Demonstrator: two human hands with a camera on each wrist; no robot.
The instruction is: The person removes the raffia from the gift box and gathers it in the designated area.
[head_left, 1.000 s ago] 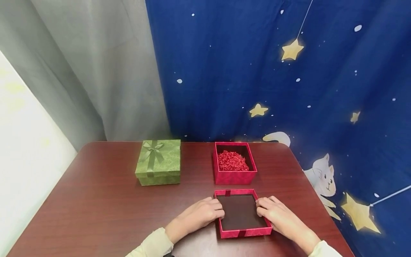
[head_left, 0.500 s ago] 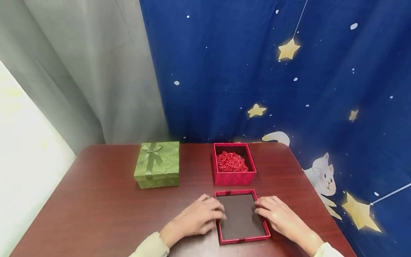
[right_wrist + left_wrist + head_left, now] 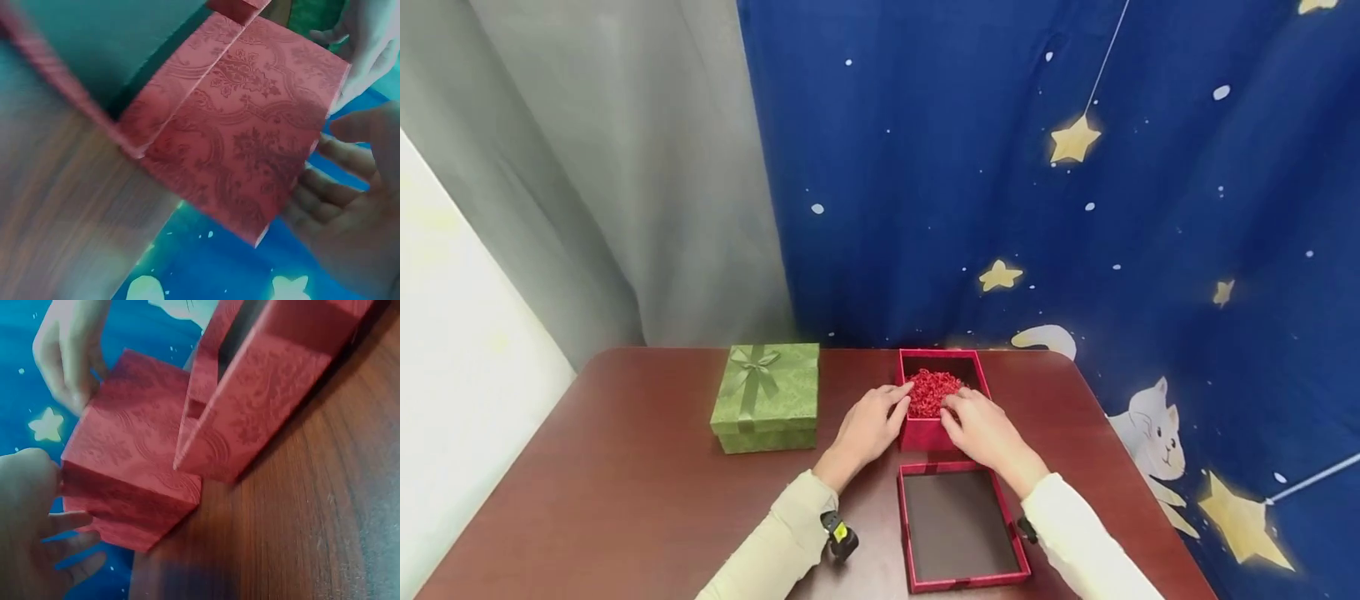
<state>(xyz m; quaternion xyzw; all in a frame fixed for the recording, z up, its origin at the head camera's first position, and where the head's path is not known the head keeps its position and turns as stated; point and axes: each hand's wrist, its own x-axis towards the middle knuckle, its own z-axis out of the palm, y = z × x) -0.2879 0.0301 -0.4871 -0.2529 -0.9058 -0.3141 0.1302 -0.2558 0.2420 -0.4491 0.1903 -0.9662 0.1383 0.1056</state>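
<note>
An uncovered red gift box (image 3: 925, 435) holds crinkled red shredded paper (image 3: 931, 390). My left hand (image 3: 867, 423) is at the box's left side, fingertips by the upper rim; in the left wrist view its other fingers spread loosely along the wall. Over the front right rim reaches my right hand (image 3: 988, 427), its fingertips at the shredded paper. The right wrist view shows those fingers (image 3: 334, 178) loosely bent past the rim, tips partly hidden. In front of the box lies its red lid (image 3: 958, 525), dark inside facing up, touched by neither hand.
A closed green gift box (image 3: 767, 400) with a ribbon bow stands at the back left of the brown table (image 3: 625, 483). Behind the table hang a grey curtain (image 3: 700, 208) and a blue star-patterned one (image 3: 910, 233).
Both hands have left the sides of the red lid and moved forward to the red box with the shredded paper. The lid stays on the table in front of it.
</note>
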